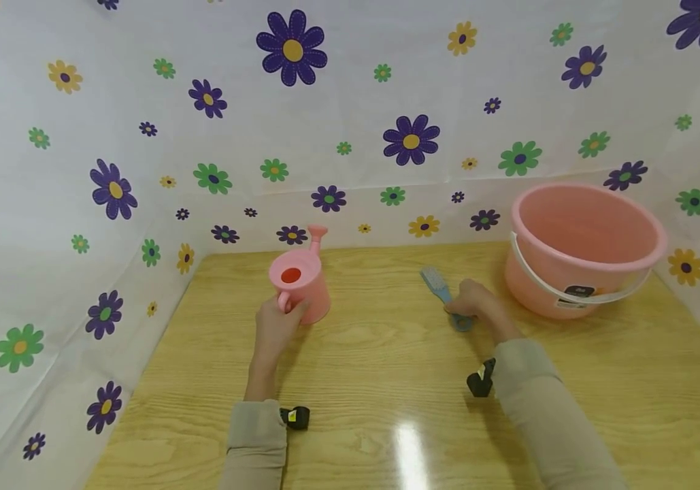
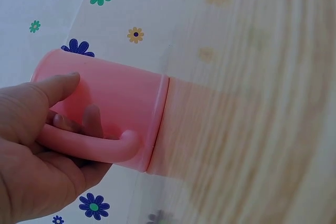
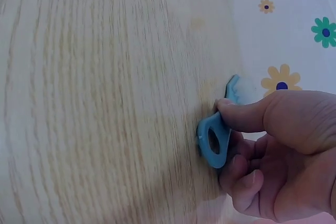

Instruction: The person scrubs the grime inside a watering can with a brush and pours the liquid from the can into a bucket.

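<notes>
A pink watering can (image 1: 319, 294) stands on the table at centre left, its sprinkler spout pointing to the back. My left hand (image 1: 272, 327) grips its loop handle (image 2: 86, 147). In the left wrist view the fingers pass through the loop, and the thumb lies along the can's side. Right of centre, a small blue brush (image 1: 434, 279) with pale bristles lies at a slant on the table, head toward the back. My right hand (image 1: 473, 299) pinches its handle between thumb and fingers, just above the ring-shaped end (image 3: 222, 148). Part of the brush is hidden behind the thumb in the right wrist view.
A large pink bucket (image 1: 545, 286) with a white carrying handle (image 1: 530, 272) stands at the back right, close to my right hand. A white flower-patterned sheet (image 1: 350, 102) rises behind the wooden table (image 1: 362, 381) and along its sides.
</notes>
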Tool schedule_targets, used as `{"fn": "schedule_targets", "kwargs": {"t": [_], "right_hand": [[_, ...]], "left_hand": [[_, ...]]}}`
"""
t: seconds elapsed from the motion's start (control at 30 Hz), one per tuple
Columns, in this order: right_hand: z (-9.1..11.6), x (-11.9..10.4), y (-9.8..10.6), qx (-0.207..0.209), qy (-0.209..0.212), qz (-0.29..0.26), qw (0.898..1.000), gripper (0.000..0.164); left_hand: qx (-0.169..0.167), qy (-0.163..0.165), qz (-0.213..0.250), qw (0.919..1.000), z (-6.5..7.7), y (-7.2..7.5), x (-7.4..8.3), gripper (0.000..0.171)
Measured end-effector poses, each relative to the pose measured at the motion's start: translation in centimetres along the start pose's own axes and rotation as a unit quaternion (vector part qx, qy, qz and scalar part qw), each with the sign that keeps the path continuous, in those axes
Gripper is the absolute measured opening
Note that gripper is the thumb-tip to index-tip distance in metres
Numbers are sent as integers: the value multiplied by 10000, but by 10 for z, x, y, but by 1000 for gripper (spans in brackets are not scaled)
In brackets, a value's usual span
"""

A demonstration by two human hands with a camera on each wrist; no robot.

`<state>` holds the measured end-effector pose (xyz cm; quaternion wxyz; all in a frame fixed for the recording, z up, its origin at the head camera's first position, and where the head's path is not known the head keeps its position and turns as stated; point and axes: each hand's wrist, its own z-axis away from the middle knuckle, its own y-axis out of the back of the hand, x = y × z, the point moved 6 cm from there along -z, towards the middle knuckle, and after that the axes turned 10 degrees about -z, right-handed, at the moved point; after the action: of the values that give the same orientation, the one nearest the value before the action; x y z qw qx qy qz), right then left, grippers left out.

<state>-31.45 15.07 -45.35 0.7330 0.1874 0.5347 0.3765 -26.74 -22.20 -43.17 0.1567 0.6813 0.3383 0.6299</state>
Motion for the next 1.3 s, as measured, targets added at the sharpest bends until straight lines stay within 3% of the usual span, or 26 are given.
{"fn": "schedule_targets", "kwargs": {"t": [0.2,0.4,0.53,0.7,0.93,1.3], "right_hand": [[-2,0,-4,-283,-2,173,9994,54],[-18,16,-9,-344,46,11,9994,38],[-3,8,-9,-253,-8,-275,9993,27],[8,3,-8,-98,317,-301,9990,35],[5,6,-9,15,483,-367,9982,48],[11,8,-7,331,689,-739,9943,46]], "left_hand": [[0,-20,43,10000,2,1,2,26],[187,-176,278,9993,1,1,-2,26],[270,-96,610,9977,1,1,-7,23],[270,-13,1010,9945,0,-1,-10,21],[456,131,1393,9891,-1,1,-12,21],[419,48,1577,9866,1,7,-1,20]]}}
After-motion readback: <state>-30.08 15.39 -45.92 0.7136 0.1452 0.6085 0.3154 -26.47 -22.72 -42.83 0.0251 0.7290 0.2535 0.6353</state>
